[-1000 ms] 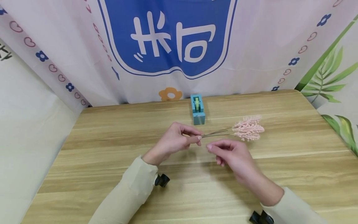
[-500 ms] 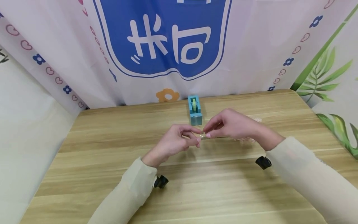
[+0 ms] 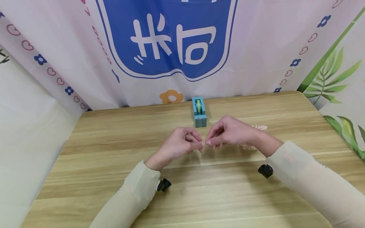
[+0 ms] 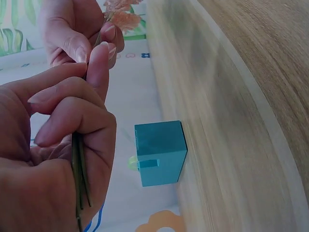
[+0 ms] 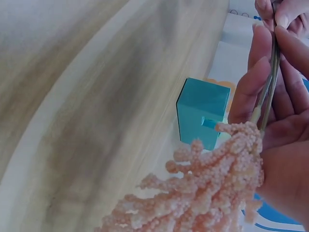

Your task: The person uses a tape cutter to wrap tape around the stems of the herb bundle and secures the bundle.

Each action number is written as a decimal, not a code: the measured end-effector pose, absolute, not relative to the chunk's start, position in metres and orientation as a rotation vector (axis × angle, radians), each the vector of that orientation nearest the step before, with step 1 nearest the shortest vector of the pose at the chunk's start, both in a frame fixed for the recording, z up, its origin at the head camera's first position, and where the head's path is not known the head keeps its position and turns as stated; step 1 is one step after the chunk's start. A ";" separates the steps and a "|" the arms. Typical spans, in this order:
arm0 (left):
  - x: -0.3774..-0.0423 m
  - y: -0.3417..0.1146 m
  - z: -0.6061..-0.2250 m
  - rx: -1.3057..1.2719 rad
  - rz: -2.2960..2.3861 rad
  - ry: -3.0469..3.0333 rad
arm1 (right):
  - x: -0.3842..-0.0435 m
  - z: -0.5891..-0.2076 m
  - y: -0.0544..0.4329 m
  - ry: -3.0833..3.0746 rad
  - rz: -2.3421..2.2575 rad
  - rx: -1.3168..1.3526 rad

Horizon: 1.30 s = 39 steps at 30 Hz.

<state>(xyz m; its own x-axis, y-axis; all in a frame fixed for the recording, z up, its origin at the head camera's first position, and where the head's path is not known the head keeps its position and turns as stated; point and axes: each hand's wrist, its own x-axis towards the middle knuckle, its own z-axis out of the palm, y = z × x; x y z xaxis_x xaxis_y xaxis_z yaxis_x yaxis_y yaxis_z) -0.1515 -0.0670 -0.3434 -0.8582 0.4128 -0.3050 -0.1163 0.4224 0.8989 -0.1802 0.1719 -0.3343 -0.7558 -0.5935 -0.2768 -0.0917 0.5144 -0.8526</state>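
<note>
My left hand (image 3: 181,144) pinches the thin green stems (image 4: 79,169) of a bunch of pink artificial flowers between thumb and forefinger. The stem ends run down across its palm in the left wrist view. Thumb and fingertips of my right hand (image 3: 233,131) pinch the same stems right beside the left fingertips. The fluffy pink flower heads (image 5: 207,188) hang past the right wrist, mostly hidden behind that hand in the head view. Just beyond both hands stands a blue tape dispenser (image 3: 199,112) with a yellow-green roll.
The wooden table (image 3: 128,196) reaches back to a white and blue printed curtain (image 3: 251,47). A wall with painted leaves (image 3: 328,79) borders the right side. Each sleeve has a black wrist camera (image 3: 163,185) on it.
My right hand has come from the near side of the stems up and over to meet the left fingertips. A small clear strip showed between them half a second ago. The left hand stayed put.
</note>
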 end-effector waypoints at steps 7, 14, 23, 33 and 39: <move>-0.151 -0.069 -0.342 0.252 1.448 2.166 | -0.176 -0.336 0.171 2.225 -1.250 -0.516; -0.148 -0.071 -0.345 0.399 1.448 2.199 | -0.169 -0.330 0.175 2.280 -1.165 -0.606; -0.144 -0.070 -0.340 0.561 1.311 2.334 | -0.166 -0.321 0.195 2.286 -0.921 -0.786; -0.142 -0.070 -0.334 0.856 1.058 2.439 | -0.158 -0.324 0.199 2.597 -0.746 -0.965; -0.141 -0.070 -0.335 0.929 1.045 2.566 | -0.161 -0.321 0.198 2.671 -0.622 -1.104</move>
